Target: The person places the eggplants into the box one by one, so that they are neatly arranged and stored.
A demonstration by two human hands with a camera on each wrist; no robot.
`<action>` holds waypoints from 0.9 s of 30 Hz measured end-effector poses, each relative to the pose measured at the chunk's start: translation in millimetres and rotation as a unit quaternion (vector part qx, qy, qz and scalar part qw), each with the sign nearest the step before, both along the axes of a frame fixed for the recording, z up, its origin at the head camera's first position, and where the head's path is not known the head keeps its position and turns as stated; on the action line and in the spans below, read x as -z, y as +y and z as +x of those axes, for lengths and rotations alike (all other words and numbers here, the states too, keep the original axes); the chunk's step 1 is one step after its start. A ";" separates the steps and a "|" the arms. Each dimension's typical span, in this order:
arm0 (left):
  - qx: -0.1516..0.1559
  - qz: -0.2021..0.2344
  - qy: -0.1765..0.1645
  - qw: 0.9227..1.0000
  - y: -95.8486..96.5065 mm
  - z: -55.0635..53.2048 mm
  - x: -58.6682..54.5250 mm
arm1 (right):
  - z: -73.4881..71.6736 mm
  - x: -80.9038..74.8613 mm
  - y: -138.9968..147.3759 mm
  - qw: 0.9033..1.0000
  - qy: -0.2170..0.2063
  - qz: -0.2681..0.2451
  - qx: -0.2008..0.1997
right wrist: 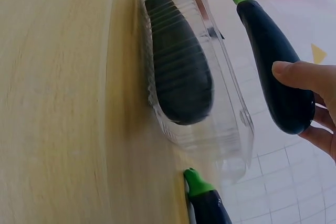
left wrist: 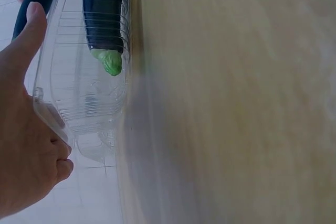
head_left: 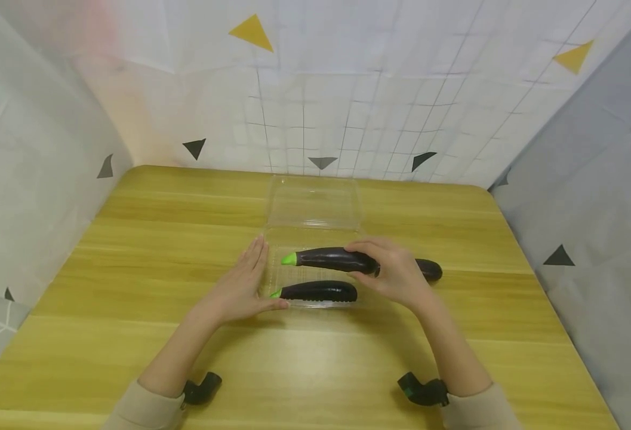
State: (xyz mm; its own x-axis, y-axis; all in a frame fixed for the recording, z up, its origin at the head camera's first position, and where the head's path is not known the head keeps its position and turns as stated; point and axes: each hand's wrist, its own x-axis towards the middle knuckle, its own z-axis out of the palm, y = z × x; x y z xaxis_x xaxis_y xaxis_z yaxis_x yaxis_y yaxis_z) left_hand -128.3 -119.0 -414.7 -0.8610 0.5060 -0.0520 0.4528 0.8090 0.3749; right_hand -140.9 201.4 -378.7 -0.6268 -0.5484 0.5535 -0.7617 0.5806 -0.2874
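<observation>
Surface: yellow-brown, wood-grained surface [head_left: 304,364] with rounded far corners.
Box: clear, ribbed, rectangular plastic box [head_left: 315,237], its base standing directly on the wood, lid opened toward the far edge.
Loose eggplant: dark, glossy, green-stemmed eggplant [head_left: 430,270], lying just right of the box.

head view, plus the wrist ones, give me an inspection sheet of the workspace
Surface: wood-grain table
Job's things: clear plastic container, lid open; one eggplant inside, a second eggplant held above, a third eggplant on the table to the right
Clutter: nothing seen
Grippers: left hand rests against the container's left side; right hand grips the second eggplant's wide end
Cables: nothing seen
Surroundings: pale backdrop with yellow and dark triangles
</observation>
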 end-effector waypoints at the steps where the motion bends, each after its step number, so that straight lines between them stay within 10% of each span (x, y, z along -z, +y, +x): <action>1: -0.001 0.001 -0.001 1.000 -0.1 0.1 0.1 | -0.4 0.9 -1.1 1.000 0.000 0.000 -0.001; 27: 0.003 0.013 0.008 1.000 -0.5 0.7 1.1 | -13.1 29.5 -22.3 0.999 -0.030 0.025 -0.028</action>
